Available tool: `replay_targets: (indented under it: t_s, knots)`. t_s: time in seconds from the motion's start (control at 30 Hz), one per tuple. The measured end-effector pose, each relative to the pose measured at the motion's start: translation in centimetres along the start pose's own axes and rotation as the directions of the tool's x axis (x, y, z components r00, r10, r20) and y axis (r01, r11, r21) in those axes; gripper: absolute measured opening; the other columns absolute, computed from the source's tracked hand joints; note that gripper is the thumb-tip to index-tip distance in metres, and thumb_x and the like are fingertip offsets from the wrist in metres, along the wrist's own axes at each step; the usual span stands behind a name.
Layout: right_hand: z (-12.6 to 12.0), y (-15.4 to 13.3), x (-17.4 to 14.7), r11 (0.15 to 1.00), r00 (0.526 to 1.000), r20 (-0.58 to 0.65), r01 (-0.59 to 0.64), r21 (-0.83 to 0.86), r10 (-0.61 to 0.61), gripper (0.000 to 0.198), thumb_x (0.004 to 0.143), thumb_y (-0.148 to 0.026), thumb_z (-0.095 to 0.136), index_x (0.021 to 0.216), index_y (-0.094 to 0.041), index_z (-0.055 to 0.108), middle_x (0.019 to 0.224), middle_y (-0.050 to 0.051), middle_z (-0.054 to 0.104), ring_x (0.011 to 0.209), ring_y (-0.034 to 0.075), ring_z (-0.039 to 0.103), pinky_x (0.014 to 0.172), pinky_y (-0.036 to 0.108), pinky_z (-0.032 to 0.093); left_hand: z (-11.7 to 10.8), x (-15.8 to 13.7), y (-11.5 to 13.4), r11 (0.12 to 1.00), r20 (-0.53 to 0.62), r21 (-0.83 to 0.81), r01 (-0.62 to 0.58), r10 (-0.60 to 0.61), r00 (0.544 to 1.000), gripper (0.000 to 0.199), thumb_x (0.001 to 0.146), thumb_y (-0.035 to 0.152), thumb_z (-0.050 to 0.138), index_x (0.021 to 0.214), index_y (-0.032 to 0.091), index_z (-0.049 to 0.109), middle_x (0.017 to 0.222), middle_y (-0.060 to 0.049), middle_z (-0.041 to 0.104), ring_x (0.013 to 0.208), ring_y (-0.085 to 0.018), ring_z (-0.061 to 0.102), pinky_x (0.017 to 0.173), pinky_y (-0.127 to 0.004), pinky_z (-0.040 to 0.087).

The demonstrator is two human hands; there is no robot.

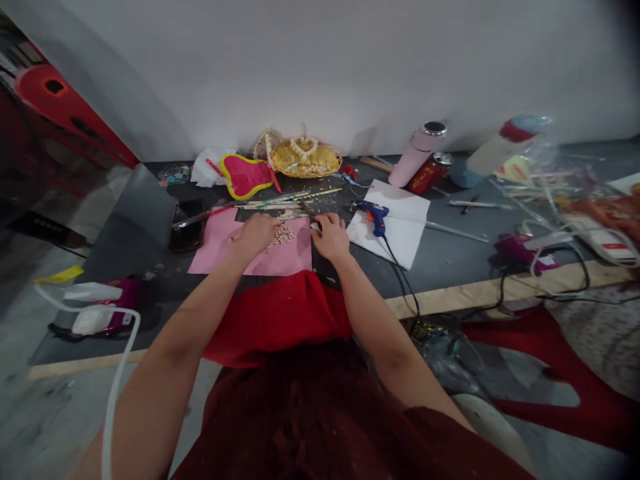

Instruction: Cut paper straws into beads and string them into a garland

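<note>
My left hand point(257, 233) rests over the pink sheet point(220, 247), its fingers bent together beside a small pile of pale bits point(283, 235). What those fingers hold, if anything, is too small to make out. Just past the sheet's right edge is my right hand point(331, 236), fingers curled in, with a small whitish piece point(315, 227) at its fingertips that I cannot name. Beyond both hands lie several thin patterned sticks point(280, 200), with pale crumbs scattered around them.
A blue hot glue gun point(371, 215) lies on a white sheet point(405, 230) at right, its cord running over the table edge. Farther back stand a yellow basket point(307, 167), a pink flask point(417, 153) and a red can point(431, 173). A phone point(187, 227) lies left.
</note>
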State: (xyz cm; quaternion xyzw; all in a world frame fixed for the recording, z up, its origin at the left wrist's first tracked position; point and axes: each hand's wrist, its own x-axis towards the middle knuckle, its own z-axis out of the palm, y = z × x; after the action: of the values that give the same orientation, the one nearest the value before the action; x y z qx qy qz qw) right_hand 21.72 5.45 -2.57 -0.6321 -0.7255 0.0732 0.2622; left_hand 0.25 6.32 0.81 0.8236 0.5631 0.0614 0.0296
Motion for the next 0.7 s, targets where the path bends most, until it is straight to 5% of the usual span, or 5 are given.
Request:
replay_targets:
  t_s: [0.2,0.43,0.7]
  knots:
    - [0.3,-0.1,0.4,0.997,0.996,-0.049,0.070,0.039,-0.068,0.033,0.082,-0.019,0.051,0.113,-0.020,0.064,0.114,0.013,0.058,0.106,0.029,0.049,0.093,0.047,0.039,0.5,1.0,0.0,0.991,0.010,0.128,0.050,-0.052,0.999,0.034,0.088,0.016,0.041,0.104,0.016,0.071,0.098,-0.015,0.069,0.096,-0.026,0.060,0.084,-0.037,0.044]
    - [-0.2,-0.1,0.7,0.993,0.991,-0.121,0.073,0.094,-0.061,0.031,0.085,-0.020,0.050,0.113,-0.019,0.063,0.114,0.012,0.057,0.105,0.027,0.050,0.095,0.043,0.036,0.9,2.2,1.0,0.987,-0.090,0.060,0.149,-0.144,0.986,0.031,0.087,0.018,0.041,0.097,0.015,0.070,0.099,-0.014,0.070,0.093,-0.025,0.063,0.083,-0.034,0.045]
    - [-0.1,-0.4,0.6,0.987,0.992,-0.112,0.074,0.140,-0.058,0.030,0.083,-0.020,0.053,0.110,-0.018,0.065,0.113,0.011,0.058,0.103,0.026,0.051,0.095,0.041,0.036,1.0,3.6,0.6,0.991,-0.046,0.070,0.111,-0.108,0.993,0.031,0.088,0.023,0.042,0.093,0.015,0.072,0.096,-0.013,0.070,0.092,-0.025,0.063,0.084,-0.035,0.045]
